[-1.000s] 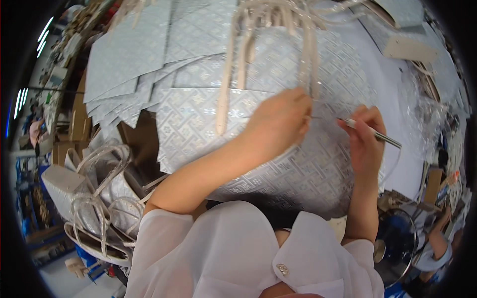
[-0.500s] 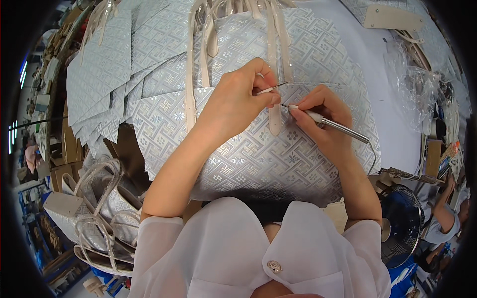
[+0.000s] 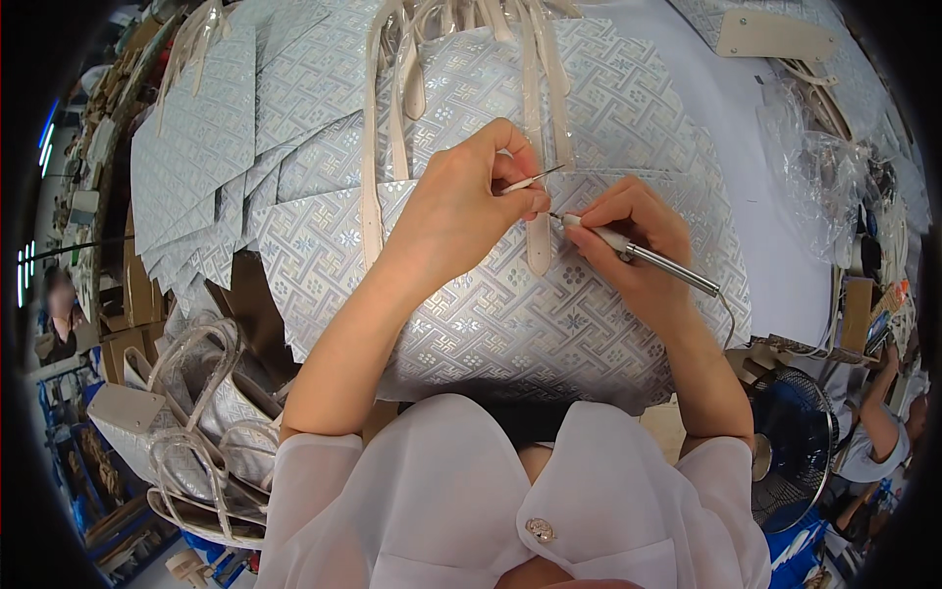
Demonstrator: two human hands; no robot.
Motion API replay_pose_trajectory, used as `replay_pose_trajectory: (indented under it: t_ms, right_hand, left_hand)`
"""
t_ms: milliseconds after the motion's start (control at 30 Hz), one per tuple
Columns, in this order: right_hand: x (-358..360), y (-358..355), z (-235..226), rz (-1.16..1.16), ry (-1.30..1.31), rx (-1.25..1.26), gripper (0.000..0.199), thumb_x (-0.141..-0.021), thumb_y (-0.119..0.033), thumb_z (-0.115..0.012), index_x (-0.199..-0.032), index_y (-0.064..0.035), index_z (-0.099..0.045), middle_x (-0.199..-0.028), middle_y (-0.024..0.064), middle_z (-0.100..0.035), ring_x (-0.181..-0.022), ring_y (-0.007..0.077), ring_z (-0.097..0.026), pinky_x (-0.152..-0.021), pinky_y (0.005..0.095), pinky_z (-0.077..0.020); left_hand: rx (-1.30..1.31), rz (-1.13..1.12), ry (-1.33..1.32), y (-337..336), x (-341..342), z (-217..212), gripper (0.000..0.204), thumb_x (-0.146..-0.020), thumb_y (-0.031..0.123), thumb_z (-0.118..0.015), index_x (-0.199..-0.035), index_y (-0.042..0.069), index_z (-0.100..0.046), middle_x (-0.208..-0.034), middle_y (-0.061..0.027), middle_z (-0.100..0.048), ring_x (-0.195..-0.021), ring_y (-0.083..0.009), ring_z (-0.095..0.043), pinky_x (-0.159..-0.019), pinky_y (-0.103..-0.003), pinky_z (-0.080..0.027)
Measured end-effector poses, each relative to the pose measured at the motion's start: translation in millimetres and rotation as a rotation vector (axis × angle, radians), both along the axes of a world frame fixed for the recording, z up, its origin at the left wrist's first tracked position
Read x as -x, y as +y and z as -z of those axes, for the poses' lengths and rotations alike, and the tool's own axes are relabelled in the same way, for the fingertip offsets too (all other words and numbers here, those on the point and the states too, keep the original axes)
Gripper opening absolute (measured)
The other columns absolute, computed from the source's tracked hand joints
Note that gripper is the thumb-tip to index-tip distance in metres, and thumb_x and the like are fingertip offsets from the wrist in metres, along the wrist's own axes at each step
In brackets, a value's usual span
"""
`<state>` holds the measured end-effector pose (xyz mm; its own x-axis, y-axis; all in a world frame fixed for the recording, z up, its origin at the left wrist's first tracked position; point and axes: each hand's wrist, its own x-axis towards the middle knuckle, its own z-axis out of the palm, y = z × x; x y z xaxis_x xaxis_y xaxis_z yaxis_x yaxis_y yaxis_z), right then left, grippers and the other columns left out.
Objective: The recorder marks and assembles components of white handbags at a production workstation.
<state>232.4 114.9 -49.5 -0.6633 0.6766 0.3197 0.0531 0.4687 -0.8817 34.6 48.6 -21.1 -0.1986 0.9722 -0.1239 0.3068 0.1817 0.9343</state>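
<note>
My left hand [image 3: 456,206] is closed, pinching at the strap, with a slim white-handled tool [image 3: 521,184] tucked between its fingers. That tool's thin dark tip points up to the right. In my right hand [image 3: 640,236] is a pen-shaped electric tool [image 3: 675,271] with a white grip, a metal rear tube and a cord. Its fine tip sits close beside my left fingertips. Below them lies the rounded end of a cream bag strap [image 3: 539,253], on a silvery patterned bag panel [image 3: 491,329]. Whether the tip touches the strap or a thread is too small to tell.
More patterned panels [image 3: 196,147] are stacked at the left, and wrapped cream straps [image 3: 371,128] run across the far side. Finished-looking bags [image 3: 211,412] stand low at the left. A fan [image 3: 793,442] is at the right, below crumpled clear plastic [image 3: 819,157]. Another person's arm [image 3: 880,412] shows far right.
Both hands stay near the strap end. My right hand and its pen-shaped tool have moved slightly left, and the tool tip is a little nearer my left fingertips.
</note>
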Motion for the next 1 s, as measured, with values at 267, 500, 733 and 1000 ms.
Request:
replay_pose_trajectory:
  t_ms: [267,500,733,1000]
  right_hand:
    - [-1,3,0,-0.020,0.171,0.316,0.010,-0.085,0.005,-0.067,-0.086,-0.0017,-0.059,-0.083,0.0040,-0.058,-0.068,0.0087,-0.053,-0.061,0.0222,-0.0420]
    - [4,0,-12,0.019,0.221,0.409,0.009,-0.089,0.001,-0.062,-0.085,-0.0026,-0.055,-0.081,0.0042,-0.055,-0.064,0.0078,-0.048,-0.070,0.0243,-0.0481]
    - [46,-21,-38,-0.119,0.152,0.437,0.009,-0.088,0.003,-0.061,-0.086,-0.0030,-0.054,-0.081,0.0042,-0.055,-0.064,0.0081,-0.050,-0.078,0.0285,-0.0525]
    - [86,-31,-40,-0.182,0.109,0.468,0.010,-0.087,0.005,-0.061,-0.086,-0.0027,-0.054,-0.082,0.0046,-0.055,-0.066,0.0091,-0.053,-0.081,0.0319,-0.0544]
  left_hand:
    - [-0.078,-0.214,0.478,-28,40,-38,0.012,-0.085,0.005,-0.069,-0.093,0.001,-0.060,-0.074,-0.0122,-0.065,-0.067,-0.0197,-0.066,-0.061,-0.031,-0.049]
    - [-0.280,-0.249,0.805,-105,71,-13,0.022,-0.085,0.001,-0.066,-0.107,0.005,-0.067,-0.078,-0.0124,-0.058,-0.065,-0.0278,-0.060,-0.060,-0.037,-0.049]
    - [-0.289,-0.330,0.696,-112,47,0,0.042,-0.077,-0.007,-0.065,-0.117,0.004,-0.067,-0.087,-0.0115,-0.054,-0.074,-0.0287,-0.057,-0.065,-0.037,-0.049]
    - [-0.362,-0.282,0.800,-134,57,3,0.041,-0.067,-0.013,-0.063,-0.104,0.003,-0.074,-0.087,-0.0075,-0.054,-0.081,-0.0247,-0.055,-0.071,-0.034,-0.048]
